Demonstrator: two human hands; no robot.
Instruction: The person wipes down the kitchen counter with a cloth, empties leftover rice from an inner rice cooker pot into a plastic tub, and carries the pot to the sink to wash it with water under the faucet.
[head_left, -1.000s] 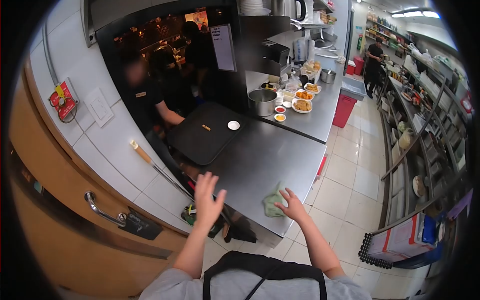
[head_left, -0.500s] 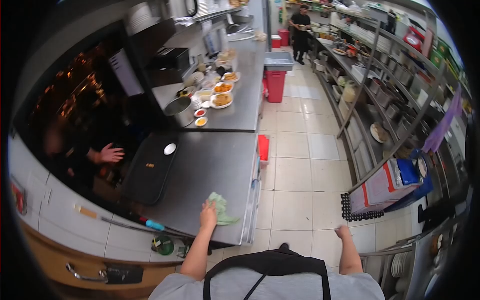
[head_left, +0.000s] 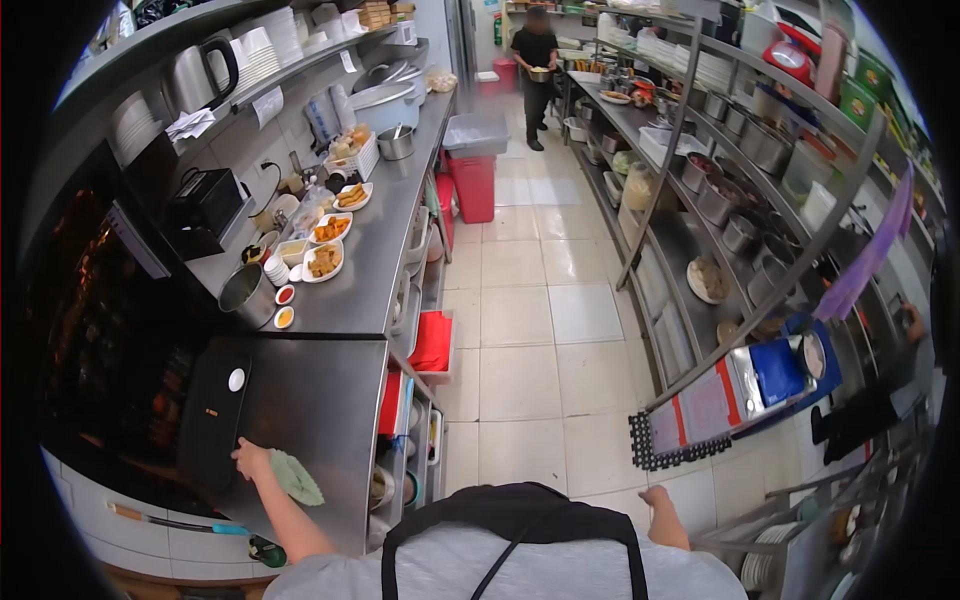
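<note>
My left hand (head_left: 252,458) is closed on a pale green cloth (head_left: 298,480), which trails out to the right over the steel counter (head_left: 310,400). Its fingertips are at the right edge of a black tray (head_left: 212,440), touching or nearly so. On the tray lie a small white dish (head_left: 236,380) and a small orange-brown label or scrap. My right hand (head_left: 655,494) hangs low over the tiled floor, away from any object; its fingers look curled, with nothing visible in them.
Farther along the counter are a steel pot (head_left: 247,296), sauce cups (head_left: 284,317) and plates of food (head_left: 323,262). A red bin (head_left: 472,188) stands in the aisle. Metal shelving (head_left: 650,230) lines the right side. A person (head_left: 535,70) stands at the far end holding a pan.
My view has shifted, bringing more of the left shelf and counter into sight. My left hand has moved left with the cloth to the tray's edge. The other person's gesturing hand beyond the counter is gone.
</note>
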